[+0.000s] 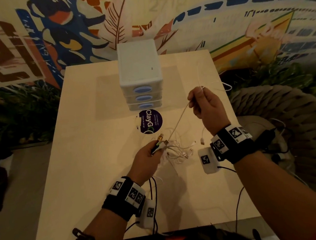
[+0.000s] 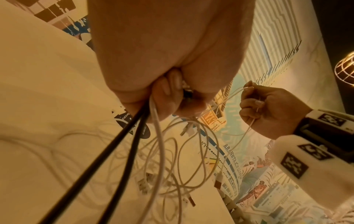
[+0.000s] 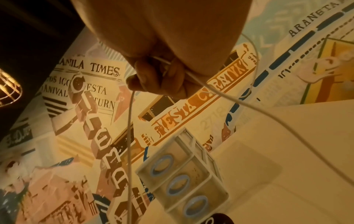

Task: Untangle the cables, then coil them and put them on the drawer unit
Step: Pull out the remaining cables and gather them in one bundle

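Note:
A tangle of white cables lies on the pale table and hangs below my left hand. My left hand grips a bunch of cable ends, black and white, with a gold plug sticking out. My right hand is raised above the table and pinches one thin white cable that runs taut down to the left hand's bunch. In the right wrist view that cable passes through the curled fingers. The white drawer unit stands at the table's far middle, its top bare.
A round dark sticker lies just in front of the drawer unit. A loose white plug hangs near my right wrist. A woven seat stands to the right of the table; a mural wall rises behind.

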Available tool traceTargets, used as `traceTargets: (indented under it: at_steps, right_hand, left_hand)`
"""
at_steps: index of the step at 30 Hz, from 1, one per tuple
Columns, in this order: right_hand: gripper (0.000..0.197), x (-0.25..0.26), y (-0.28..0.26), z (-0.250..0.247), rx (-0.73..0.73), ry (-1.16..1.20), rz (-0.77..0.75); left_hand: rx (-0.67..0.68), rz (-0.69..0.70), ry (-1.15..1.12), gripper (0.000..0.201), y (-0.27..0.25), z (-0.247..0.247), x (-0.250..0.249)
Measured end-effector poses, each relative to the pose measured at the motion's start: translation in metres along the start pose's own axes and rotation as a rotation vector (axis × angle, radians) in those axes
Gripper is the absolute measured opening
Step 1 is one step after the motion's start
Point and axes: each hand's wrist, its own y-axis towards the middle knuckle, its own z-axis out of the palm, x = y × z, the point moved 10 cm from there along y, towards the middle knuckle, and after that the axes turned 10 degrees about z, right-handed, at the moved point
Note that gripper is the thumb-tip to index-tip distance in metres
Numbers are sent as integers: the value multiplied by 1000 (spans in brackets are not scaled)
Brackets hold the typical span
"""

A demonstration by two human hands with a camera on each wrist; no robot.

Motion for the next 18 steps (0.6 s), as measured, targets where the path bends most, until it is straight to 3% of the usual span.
traceTargets:
  at_steps: [12, 18]
  right_hand:
    - [36, 6, -15, 6, 37, -2, 9]
    - [37, 29, -25, 1, 29, -61, -81]
  left_hand:
    - [-39, 3, 59, 22, 1, -10, 6]
    - [-162, -38, -21, 31, -6, -26, 5]
